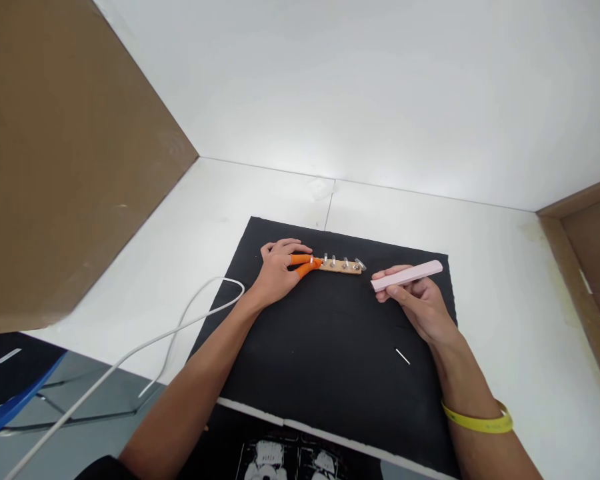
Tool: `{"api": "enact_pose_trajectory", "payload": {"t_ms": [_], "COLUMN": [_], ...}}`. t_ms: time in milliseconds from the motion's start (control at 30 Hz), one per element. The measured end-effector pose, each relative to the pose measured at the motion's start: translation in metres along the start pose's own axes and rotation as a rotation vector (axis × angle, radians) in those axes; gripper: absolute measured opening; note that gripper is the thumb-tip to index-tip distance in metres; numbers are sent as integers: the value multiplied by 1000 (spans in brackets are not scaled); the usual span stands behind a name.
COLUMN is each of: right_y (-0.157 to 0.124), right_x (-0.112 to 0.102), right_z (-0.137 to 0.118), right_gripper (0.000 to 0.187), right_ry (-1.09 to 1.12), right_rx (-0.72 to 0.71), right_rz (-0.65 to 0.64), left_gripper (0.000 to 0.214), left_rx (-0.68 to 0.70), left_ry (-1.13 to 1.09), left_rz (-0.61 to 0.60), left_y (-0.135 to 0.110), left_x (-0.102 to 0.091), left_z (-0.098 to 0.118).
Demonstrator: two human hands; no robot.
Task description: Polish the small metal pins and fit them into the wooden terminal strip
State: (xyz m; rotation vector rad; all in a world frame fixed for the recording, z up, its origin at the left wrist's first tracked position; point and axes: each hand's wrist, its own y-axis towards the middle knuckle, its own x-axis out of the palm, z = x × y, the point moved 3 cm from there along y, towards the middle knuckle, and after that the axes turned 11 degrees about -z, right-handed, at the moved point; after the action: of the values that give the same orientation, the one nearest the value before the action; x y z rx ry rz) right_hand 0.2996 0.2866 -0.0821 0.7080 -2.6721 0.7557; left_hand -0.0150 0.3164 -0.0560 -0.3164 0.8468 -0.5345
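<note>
A small wooden strip [341, 266] with several metal screws or bolts standing in it lies on a black mat [330, 347]. My left hand [279, 269] rests on the mat at the strip's left end; its thumb and forefinger wear orange finger cots and pinch that end. My right hand [416, 300] hovers just right of the strip, fingers closed round a flat pink bar-shaped tool [407, 275] that points up and to the right. A yellow band [477, 421] is on my right wrist.
The mat sits on a white table [505, 280] against a white wall. A brown board [65, 153] stands at the left, another at the right edge. A white cable [180, 327] loops off the table's left side. A small white sliver [403, 357] lies on the mat.
</note>
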Motion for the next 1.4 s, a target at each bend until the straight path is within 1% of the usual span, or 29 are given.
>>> {"api": "enact_pose_trajectory", "payload": {"t_ms": [167,333,500,633,700,767,867,1000,1100,1233,1400], "right_y": [0,0,0,1,1,-1,-7,-23,-38,-59,-71], "right_x": [1,0,-1,-2,-1,4,18,45,63,77,86], "right_z": [-1,-2,0,-4,-11,-21,-41,-64,-77,-88,-99], "right_gripper": [35,36,36,36,35,33,31,27,25,20,19], "right_ry": [-1,12,44,68,75,82,94,94,76,57,19], "right_rx": [-1,-16,-33,-54,-77,-104,-146,-200,-236,-279,-284], "right_rz": [8,13,17,49,87,128,180,229,257,268,239], "left_gripper": [25,20,27,27,25,19,9,6,5,5,7], "left_rx": [3,2,12,9,6,14,66,175,227,290,310], "left_ry": [-54,-102,-124,-137,-143,-143,-142,-148,-158,-172,-183], "left_rz": [15,44,80,175,248,315,359,326,311,311,319], "left_y": [-2,-4,-4,-3,-6,-11,-20,-33,-44,-58,-74], "left_x": [-2,-5,-6,-6,-7,-9,-11,-14,-19,-24,-21], "left_z": [0,2,-1,-5,-1,10,40,87,113,133,145]}}
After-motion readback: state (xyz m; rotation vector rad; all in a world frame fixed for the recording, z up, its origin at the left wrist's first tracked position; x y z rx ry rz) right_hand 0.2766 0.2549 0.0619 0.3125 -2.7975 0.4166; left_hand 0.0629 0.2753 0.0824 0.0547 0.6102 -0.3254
